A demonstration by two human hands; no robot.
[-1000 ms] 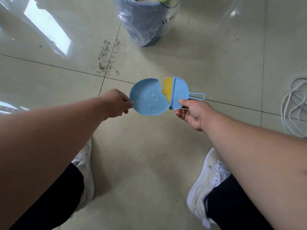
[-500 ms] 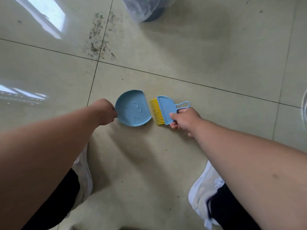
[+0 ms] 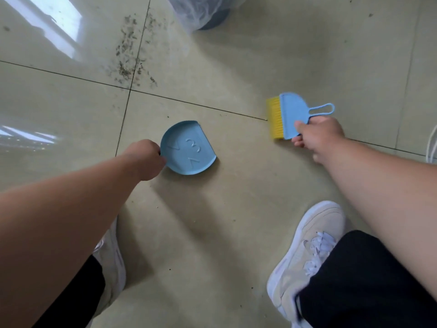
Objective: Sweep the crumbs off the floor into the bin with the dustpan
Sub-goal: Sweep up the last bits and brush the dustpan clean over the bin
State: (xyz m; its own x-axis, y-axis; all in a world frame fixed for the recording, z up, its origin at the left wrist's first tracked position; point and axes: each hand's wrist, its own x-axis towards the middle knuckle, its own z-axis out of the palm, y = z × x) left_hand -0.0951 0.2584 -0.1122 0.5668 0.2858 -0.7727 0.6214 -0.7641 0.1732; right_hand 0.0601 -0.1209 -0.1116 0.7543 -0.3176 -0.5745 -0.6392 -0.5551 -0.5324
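Observation:
My left hand grips the rim of a small round blue dustpan, which lies low on the tiled floor with its straight edge facing right. My right hand holds a blue hand brush with yellow bristles pointing left, well to the right of the pan. A scatter of dark crumbs lies on the floor beyond the pan, at the upper left. The bin, lined with a clear plastic bag, stands at the top edge, only its base showing.
Both my white shoes and black trouser legs fill the bottom of the view. A white cable coils at the right edge. Dark grout lines cross the glossy beige tiles.
The brush and dustpan, close together before, have come apart: my right hand moved the brush off to the right. The view has dropped closer to the floor.

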